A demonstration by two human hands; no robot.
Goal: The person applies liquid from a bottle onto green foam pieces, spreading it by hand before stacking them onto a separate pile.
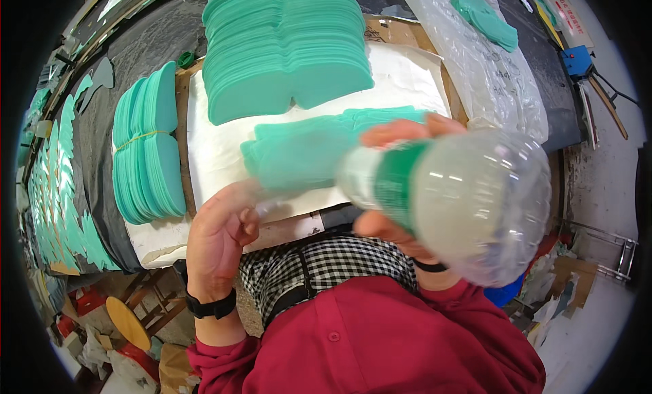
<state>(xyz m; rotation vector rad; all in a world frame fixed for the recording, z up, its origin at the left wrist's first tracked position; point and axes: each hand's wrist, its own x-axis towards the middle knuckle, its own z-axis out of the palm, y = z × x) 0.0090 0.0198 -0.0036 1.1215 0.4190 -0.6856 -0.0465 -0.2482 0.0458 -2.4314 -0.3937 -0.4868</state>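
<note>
My right hand (397, 234) is wrapped round a large clear plastic bottle (489, 204) with a green and white label. The bottle is tilted, its wide ribbed base nearest me and its narrower end pointing left over the table; its mouth is hidden. By the near left edge of some fanned green leaf-like sheets (292, 156), my left hand (224, 217) has its lower fingers curled. Its forefinger and thumb are smeared by motion, and a pale blur beside them cannot be made out. Those sheets lie on white paper (217, 163).
A tall stack of green sheets (285, 54) stands behind. On the left are a banded green bundle (146, 149) and a green bottle cap (185, 59). Clear plastic film (482, 75) with several green pieces (485, 22) lies right. A blue clamp-like tool (577, 61) sits at the right edge.
</note>
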